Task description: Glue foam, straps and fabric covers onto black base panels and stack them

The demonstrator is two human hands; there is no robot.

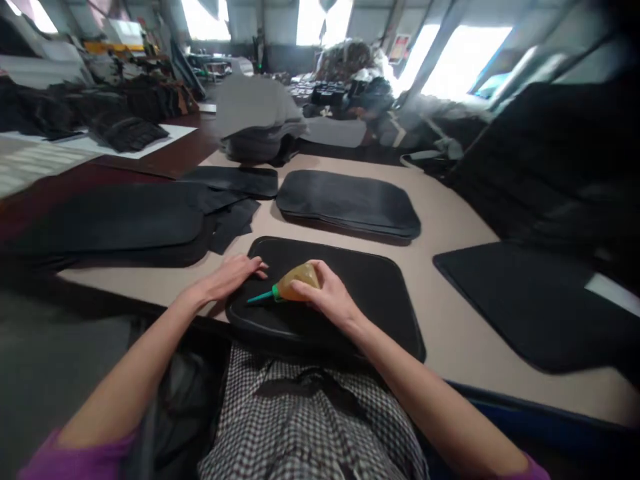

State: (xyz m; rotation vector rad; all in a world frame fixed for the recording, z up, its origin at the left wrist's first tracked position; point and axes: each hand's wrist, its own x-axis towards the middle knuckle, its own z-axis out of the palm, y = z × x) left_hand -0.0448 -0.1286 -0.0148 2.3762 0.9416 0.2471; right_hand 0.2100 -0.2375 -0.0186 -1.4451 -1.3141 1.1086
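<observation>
A black rounded panel with a raised edge lies on the light tabletop, directly in front of me. My right hand is wrapped round a yellowish squeeze bottle with a green nozzle, held tilted over the panel. The nozzle tip points left, close above the panel's left part. My left hand rests at the panel's left edge with its fingers spread, holding nothing.
Behind the panel lies a stack of black pieces. More black sheets spread at the left, beside small scraps. Grey sheets are piled at the back. At the right lies another black panel, near a large dark heap.
</observation>
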